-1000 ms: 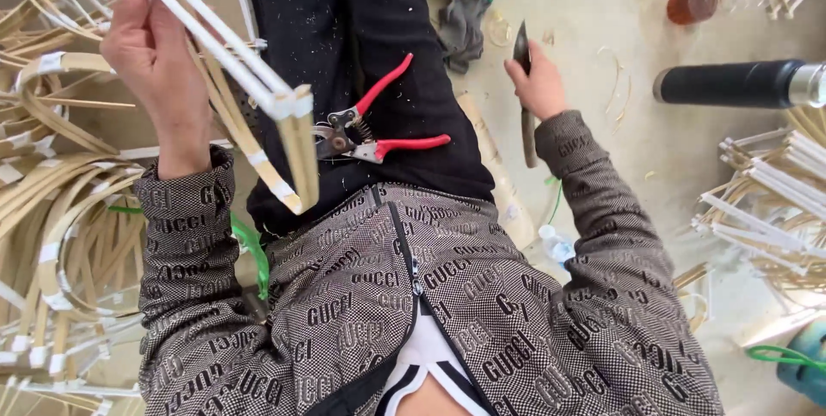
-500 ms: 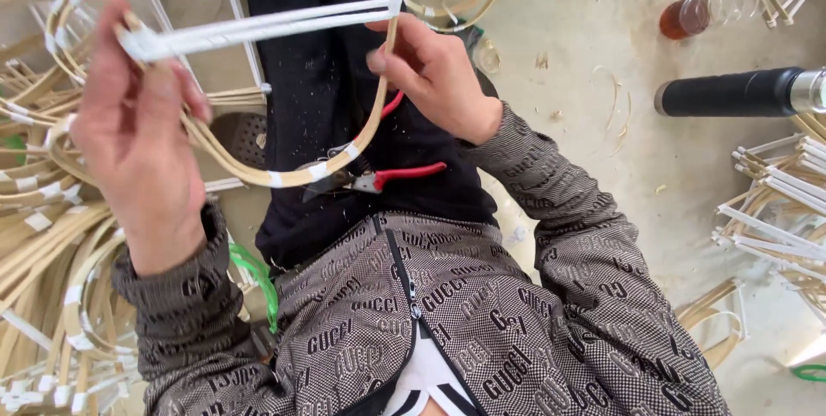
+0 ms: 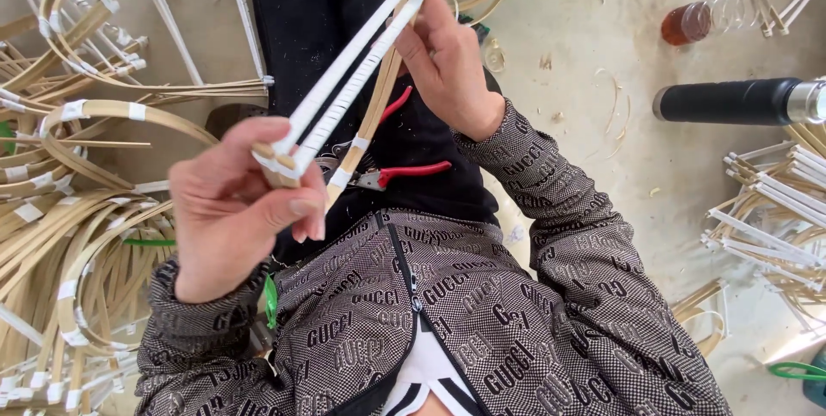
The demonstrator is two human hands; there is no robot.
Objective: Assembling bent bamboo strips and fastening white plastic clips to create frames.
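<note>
both hands grip one taped bamboo frame (image 3: 344, 98) across the centre of the frame: the left hand (image 3: 228, 209) pinches its near corner shut, the right hand (image 3: 447, 63) clamps the far end at top centre. bent too hard, a taped joint might slip or the thin strip crack. red-handled pliers (image 3: 404, 171) lie on the lap beneath.

Red-handled pliers (image 3: 404, 171) lie on the lap. Right of them, on the concrete floor (image 3: 602, 166), a black flask (image 3: 731, 100); beyond it a clear bottle (image 3: 701, 20) of brown liquid. Left of the pliers, piled bamboo hoops (image 3: 77, 209).
</note>
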